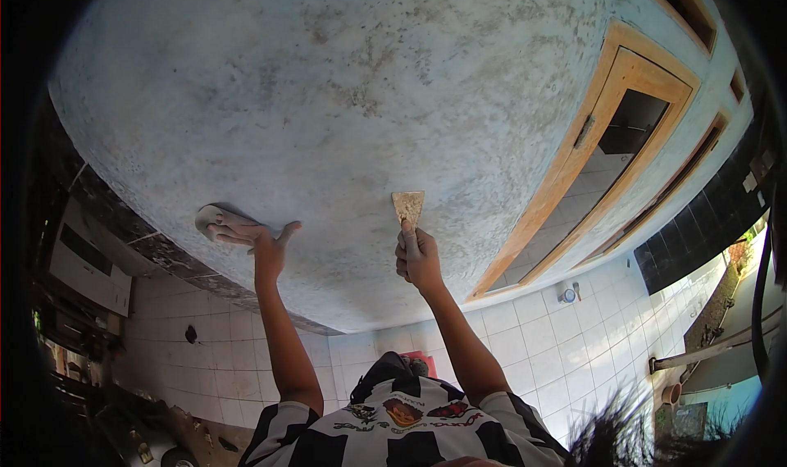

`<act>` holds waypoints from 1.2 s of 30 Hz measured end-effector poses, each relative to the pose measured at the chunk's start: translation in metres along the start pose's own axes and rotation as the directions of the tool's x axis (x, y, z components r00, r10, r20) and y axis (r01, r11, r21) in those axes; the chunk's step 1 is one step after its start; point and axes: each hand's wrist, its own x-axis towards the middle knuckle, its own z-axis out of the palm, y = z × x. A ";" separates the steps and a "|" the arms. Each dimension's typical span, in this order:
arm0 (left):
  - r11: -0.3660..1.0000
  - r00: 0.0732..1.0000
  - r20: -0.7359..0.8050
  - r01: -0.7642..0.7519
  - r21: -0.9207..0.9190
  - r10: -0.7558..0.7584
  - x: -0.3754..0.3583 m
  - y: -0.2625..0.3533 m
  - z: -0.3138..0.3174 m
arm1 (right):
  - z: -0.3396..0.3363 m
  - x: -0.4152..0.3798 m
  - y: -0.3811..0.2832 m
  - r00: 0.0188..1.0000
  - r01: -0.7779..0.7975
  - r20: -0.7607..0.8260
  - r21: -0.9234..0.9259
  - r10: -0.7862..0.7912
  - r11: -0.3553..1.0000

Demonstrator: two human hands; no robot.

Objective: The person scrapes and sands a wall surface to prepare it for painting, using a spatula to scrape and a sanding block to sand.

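Against the mottled pale blue wall [328, 98], my left hand [261, 236] presses a rounded grey pad [211, 219], with the fingers lying over it and the thumb stretched out to the right. My right hand [419, 255] is closed round the handle of a putty knife [408, 206]. Its wide, stained blade points up and lies at or close to the wall; contact cannot be made out. The two hands are apart, the pad to the left of the knife.
A wood-framed window [566, 164] is in the wall at the right. Below lies a white tiled floor [533, 348] with a small round container [567, 296] and a red object [424, 360]. A white cabinet [88, 262] stands at the left.
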 end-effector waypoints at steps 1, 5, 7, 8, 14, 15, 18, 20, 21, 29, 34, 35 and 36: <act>1.000 0.999 -0.033 -0.021 -0.006 0.021 0.002 -0.008 0.004 | -0.005 0.003 0.010 1.000 0.020 -0.015 -0.018 -0.021 1.000; 0.995 0.996 0.035 0.085 0.048 -0.087 -0.003 0.013 -0.004 | -0.012 0.005 0.021 0.998 0.057 -0.002 -0.037 -0.057 0.998; 0.997 0.997 0.024 0.071 0.035 -0.072 -0.002 0.015 -0.005 | -0.007 0.009 0.005 0.996 0.089 -0.003 -0.043 -0.089 0.995; 0.998 0.998 0.019 0.061 0.026 -0.062 -0.005 0.014 -0.005 | -0.001 0.008 -0.007 0.994 0.113 -0.009 -0.047 -0.113 0.992; 0.998 0.993 -0.097 -0.060 0.004 0.060 -0.007 0.010 0.003 | -0.008 0.007 -0.010 0.994 0.105 0.002 -0.061 -0.106 0.993; 0.998 0.993 -0.098 -0.059 0.000 0.059 -0.006 0.009 0.003 | -0.013 0.006 0.003 0.994 0.106 0.003 -0.065 -0.106 0.992; 1.000 0.999 0.038 0.022 -0.002 -0.022 -0.002 -0.001 0.001 | -0.018 0.002 0.015 0.999 -0.010 -0.039 -0.036 0.009 0.999; 1.000 1.000 -0.010 0.010 0.023 -0.010 -0.001 -0.002 0.003 | -0.018 0.002 0.013 0.999 -0.036 -0.035 -0.027 0.035 0.999; 1.000 1.000 -0.006 0.007 0.025 -0.006 -0.002 0.000 0.001 | -0.018 0.001 0.013 0.998 -0.052 -0.032 -0.020 0.052 0.998; 1.000 0.999 -0.051 -0.019 -0.013 0.019 -0.007 0.009 0.003 | -0.024 0.004 0.024 0.998 0.012 -0.053 -0.084 -0.017 0.996; 0.996 0.994 -0.062 -0.088 -0.035 0.086 -0.007 -0.001 0.005 | -0.026 -0.001 0.019 0.998 0.016 -0.061 -0.155 -0.026 0.988; 0.993 0.992 -0.083 -0.102 -0.057 0.097 -0.006 0.000 0.007 | -0.029 0.000 0.019 0.998 0.040 -0.044 -0.154 -0.047 0.987; 0.993 0.991 -0.086 -0.103 -0.061 0.098 -0.004 -0.001 0.007 | -0.030 0.001 0.020 0.997 0.065 -0.026 -0.153 -0.069 0.986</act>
